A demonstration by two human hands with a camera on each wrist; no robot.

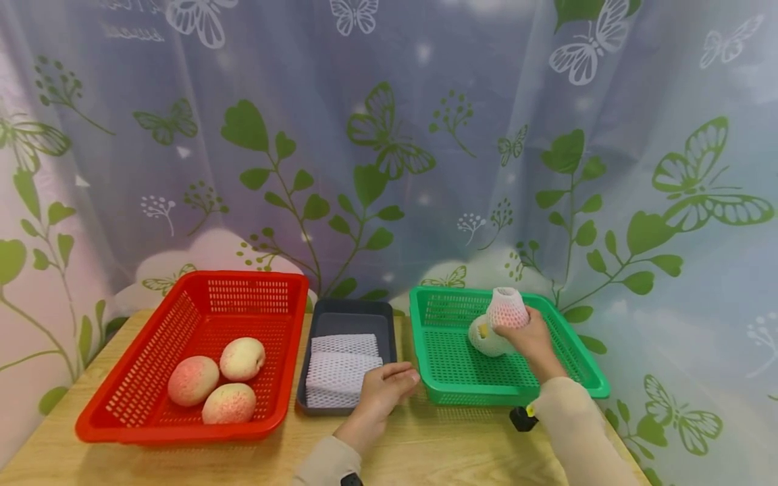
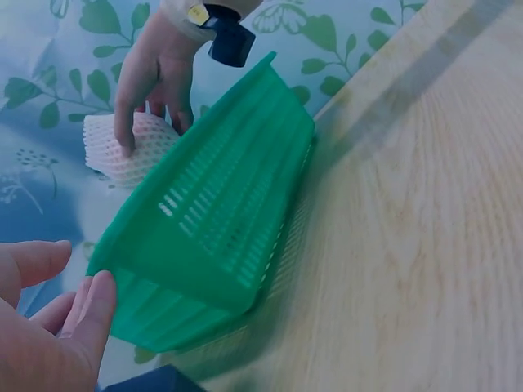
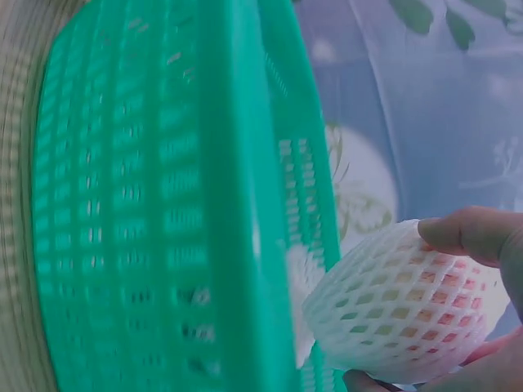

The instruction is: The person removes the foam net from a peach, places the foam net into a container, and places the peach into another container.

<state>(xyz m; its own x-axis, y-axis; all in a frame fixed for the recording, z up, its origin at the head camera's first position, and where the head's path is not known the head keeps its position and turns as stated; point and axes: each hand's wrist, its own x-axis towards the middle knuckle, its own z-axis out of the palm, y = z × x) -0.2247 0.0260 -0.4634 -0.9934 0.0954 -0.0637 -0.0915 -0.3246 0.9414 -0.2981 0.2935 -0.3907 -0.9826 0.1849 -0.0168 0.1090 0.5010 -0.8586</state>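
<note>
My right hand (image 1: 535, 341) grips a peach in a white foam net sleeve (image 1: 507, 307), holding it over the green basket (image 1: 450, 390). Pink skin shows through the mesh of that netted peach (image 3: 409, 306) in the right wrist view, between thumb and fingers. A second netted peach (image 1: 484, 339) rests inside the green basket, partly hidden behind the held one. My left hand (image 1: 385, 391) is between the grey tray (image 1: 355, 307) and the green basket, fingers loosely bent and holding nothing. Flat white foam net sleeves (image 1: 340, 378) lie stacked in the tray.
To the left stands a red basket (image 1: 282, 398) with a few bare peaches (image 1: 193, 381) in it. All the containers sit on a wooden table (image 1: 328, 445), against a curtain (image 1: 389, 202) printed with leaves and butterflies.
</note>
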